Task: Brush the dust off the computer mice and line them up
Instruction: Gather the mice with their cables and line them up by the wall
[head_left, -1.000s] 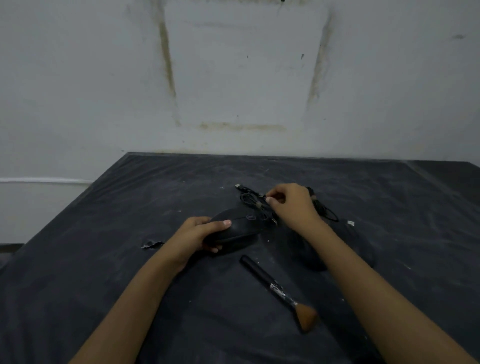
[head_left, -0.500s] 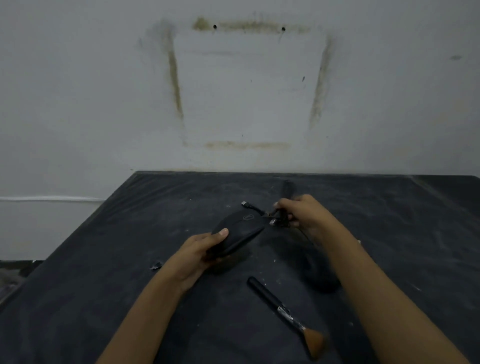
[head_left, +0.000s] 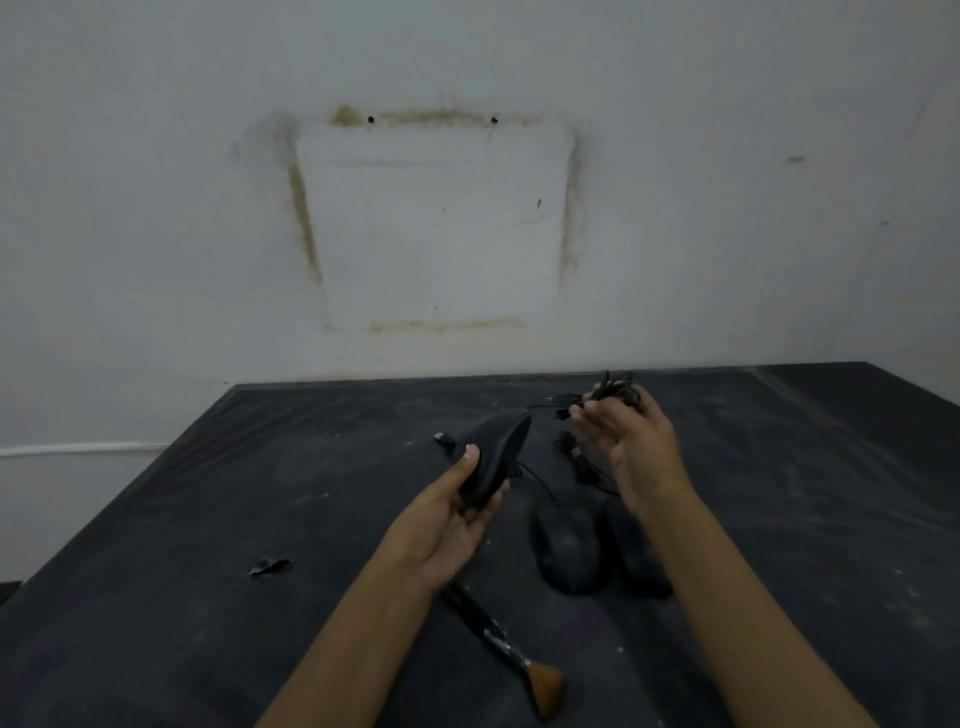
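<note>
Mouse (head_left: 501, 454), black and wired, sat lifted off the worktop (head_left: 208, 519) in the left grip (head_left: 447, 519). It was tipped on its edge, with the thumb on one flank and the fingers curled under the other. Its cable coil (head_left: 618, 392) hung up and to the right of that mouse in the right grip (head_left: 631, 447). The fingers there seemed loosely closed round the coil, though blur made the exact hold hard to read. A second mouse (head_left: 569, 551) and a third mouse (head_left: 634, 556) lay side by side on the worktop, below and right of the held mouse. The makeup brush (head_left: 498, 642) lay nearer the person than the held mouse, with its handle passing under the left wrist. A small dark scrap (head_left: 267, 566) lay down and left of the mouse.

The step in hand looked like readying this mouse for brushing. To do it well, the coil should probably go down beyond the mouse, out of the bristles' path, which would free the right grip for the brush. The left grip should keep to the flanks so the top shell stays bare, and strokes should run away from the resting mice.

Against half a second earlier, the mouse had risen from just above the worktop and rolled onto its edge. The right grip had drawn up and away from the mouse's nose with the coil. The resting mice had come out more fully from behind the right arm.
</note>
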